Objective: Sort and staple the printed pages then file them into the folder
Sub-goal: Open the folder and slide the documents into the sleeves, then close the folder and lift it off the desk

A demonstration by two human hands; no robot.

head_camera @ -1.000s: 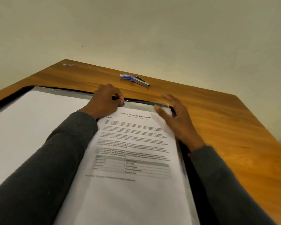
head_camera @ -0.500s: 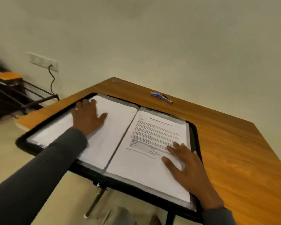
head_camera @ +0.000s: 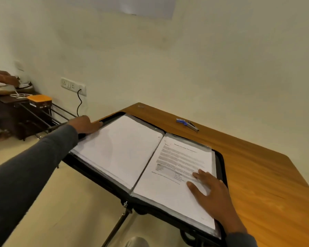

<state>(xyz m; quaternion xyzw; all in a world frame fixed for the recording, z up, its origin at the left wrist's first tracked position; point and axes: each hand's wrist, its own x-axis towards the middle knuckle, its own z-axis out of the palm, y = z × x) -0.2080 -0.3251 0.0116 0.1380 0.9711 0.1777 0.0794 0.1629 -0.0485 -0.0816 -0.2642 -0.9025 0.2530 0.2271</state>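
Lying open on a glossy wooden table [head_camera: 257, 175]: one black zip folder [head_camera: 221, 168] with clear plastic sleeves, its left half overhanging the table's edge. Printed page [head_camera: 177, 157], white and rectangular, lies on the folder's right half. Right grip [head_camera: 210, 191] released, fingers spread flat on that page. Left grip [head_camera: 84, 124] curled over the folder's outer left edge. Slim blue-and-metal stapler [head_camera: 187, 123] rests on the table, well apart.

Smooth wooden surface [head_camera: 257, 175] with visible grain and a faint sheen. Matt black folder [head_camera: 221, 157]; glossy clear plastic sleeves [head_camera: 206, 147] over matt white paper pages [head_camera: 177, 157]. Shiny metal stapler [head_camera: 187, 123] with blue plastic. Soft grey cloth cuff [head_camera: 34, 166].
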